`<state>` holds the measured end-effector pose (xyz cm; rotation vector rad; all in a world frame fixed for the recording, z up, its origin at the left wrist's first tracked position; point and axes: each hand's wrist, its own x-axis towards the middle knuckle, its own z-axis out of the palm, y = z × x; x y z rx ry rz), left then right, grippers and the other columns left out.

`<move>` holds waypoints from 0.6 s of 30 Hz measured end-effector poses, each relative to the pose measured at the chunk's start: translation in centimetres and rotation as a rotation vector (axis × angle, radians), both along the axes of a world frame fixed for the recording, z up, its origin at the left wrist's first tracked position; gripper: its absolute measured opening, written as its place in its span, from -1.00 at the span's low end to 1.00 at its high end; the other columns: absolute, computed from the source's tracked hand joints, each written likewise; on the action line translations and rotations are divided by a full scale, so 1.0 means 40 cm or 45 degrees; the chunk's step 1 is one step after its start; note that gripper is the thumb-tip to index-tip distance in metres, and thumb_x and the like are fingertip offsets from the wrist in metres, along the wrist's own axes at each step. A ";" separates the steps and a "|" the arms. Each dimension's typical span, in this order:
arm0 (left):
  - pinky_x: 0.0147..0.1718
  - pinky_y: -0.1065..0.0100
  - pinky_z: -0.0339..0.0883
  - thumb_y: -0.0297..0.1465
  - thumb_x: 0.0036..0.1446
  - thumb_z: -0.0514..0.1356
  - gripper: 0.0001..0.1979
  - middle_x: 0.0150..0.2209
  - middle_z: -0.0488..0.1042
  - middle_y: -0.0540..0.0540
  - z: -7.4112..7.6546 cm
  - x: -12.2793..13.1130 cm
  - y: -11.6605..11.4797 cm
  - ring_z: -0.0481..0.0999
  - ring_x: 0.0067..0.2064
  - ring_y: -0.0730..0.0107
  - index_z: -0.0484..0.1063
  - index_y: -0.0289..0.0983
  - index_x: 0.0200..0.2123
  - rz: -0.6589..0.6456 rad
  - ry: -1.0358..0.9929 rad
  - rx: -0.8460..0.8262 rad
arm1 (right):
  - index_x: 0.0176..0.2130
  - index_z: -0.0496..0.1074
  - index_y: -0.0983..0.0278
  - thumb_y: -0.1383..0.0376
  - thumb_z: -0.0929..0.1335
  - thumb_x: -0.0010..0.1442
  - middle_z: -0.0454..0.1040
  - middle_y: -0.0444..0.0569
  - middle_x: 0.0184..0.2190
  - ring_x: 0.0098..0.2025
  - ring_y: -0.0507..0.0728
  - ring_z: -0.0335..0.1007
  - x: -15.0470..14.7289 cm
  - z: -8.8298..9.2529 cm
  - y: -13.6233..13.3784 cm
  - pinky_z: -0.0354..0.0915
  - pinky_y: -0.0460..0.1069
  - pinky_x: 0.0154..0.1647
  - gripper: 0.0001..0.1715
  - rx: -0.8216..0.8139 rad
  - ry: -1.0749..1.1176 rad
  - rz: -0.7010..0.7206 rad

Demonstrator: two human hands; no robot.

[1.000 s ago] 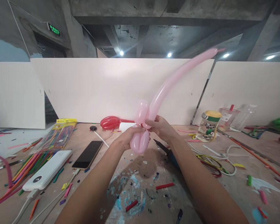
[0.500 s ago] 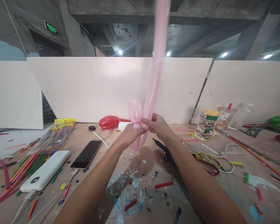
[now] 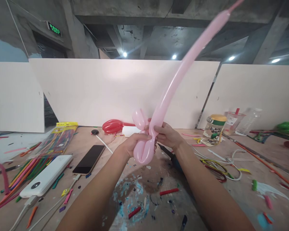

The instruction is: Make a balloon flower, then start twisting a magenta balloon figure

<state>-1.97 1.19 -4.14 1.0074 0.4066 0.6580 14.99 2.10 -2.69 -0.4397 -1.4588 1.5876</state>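
Observation:
A long pink balloon [image 3: 180, 69] is held above the table in both hands. My left hand [image 3: 134, 142] grips its twisted lower bubbles, a folded pair that hangs below my fingers. My right hand [image 3: 168, 135] pinches the base of the long untwisted part, which slants up and to the right toward the ceiling. One small pink bubble [image 3: 139, 118] sticks up just above my left hand.
On the left lie a black phone [image 3: 90, 159], a white power bank [image 3: 47, 175] and a packet of coloured balloons [image 3: 57, 139]. A red balloon [image 3: 113, 125] rests by the white board. A black pump [image 3: 170, 154], cables, a yellow-lidded jar [image 3: 214, 126] and cups sit right.
The long part of the balloon swung from up-right to straight up, then back to slanting up-right. The lower bubbles turned in my left hand.

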 end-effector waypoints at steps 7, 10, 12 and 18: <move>-0.42 0.30 0.23 -0.44 -0.23 0.26 -0.81 -0.55 0.38 -0.06 -0.011 0.009 -0.004 0.42 -0.49 0.38 0.38 -0.38 -0.46 -0.222 -0.195 -0.183 | -0.13 0.43 0.21 0.12 0.48 -0.06 0.35 -0.15 -0.48 -0.55 -0.04 0.10 0.016 0.008 -0.022 0.21 -0.05 -0.47 -0.53 0.112 -0.091 0.042; -0.41 0.31 0.23 -0.40 -0.22 0.28 -0.76 -0.52 0.40 -0.07 -0.018 0.011 -0.007 0.42 -0.47 0.38 0.40 -0.38 -0.41 -0.282 -0.204 -0.226 | -0.07 0.40 0.15 0.11 0.50 -0.18 0.42 -0.11 -0.37 -0.50 0.02 0.21 0.023 0.008 -0.027 0.20 -0.04 -0.48 -0.37 0.086 -0.133 -0.039; -0.39 0.29 0.24 -0.34 -0.20 0.31 -0.69 -0.49 0.41 -0.08 -0.022 0.013 -0.006 0.43 -0.44 0.35 0.41 -0.39 -0.34 -0.276 -0.223 -0.211 | 0.00 0.36 0.14 0.12 0.50 -0.20 0.43 -0.13 -0.39 -0.56 -0.02 0.14 0.028 0.003 -0.020 0.15 -0.06 -0.51 -0.27 0.057 -0.143 -0.031; -0.38 0.29 0.28 -0.24 -0.12 0.34 -0.65 -0.48 0.43 -0.08 -0.009 0.010 0.000 0.45 -0.43 0.33 0.41 -0.36 -0.32 0.028 -0.062 0.010 | -0.05 0.37 0.21 0.14 0.45 -0.12 0.40 -0.15 -0.44 -0.64 -0.11 -0.11 0.020 0.012 -0.009 -0.10 -0.12 -0.63 -0.40 0.063 -0.210 -0.115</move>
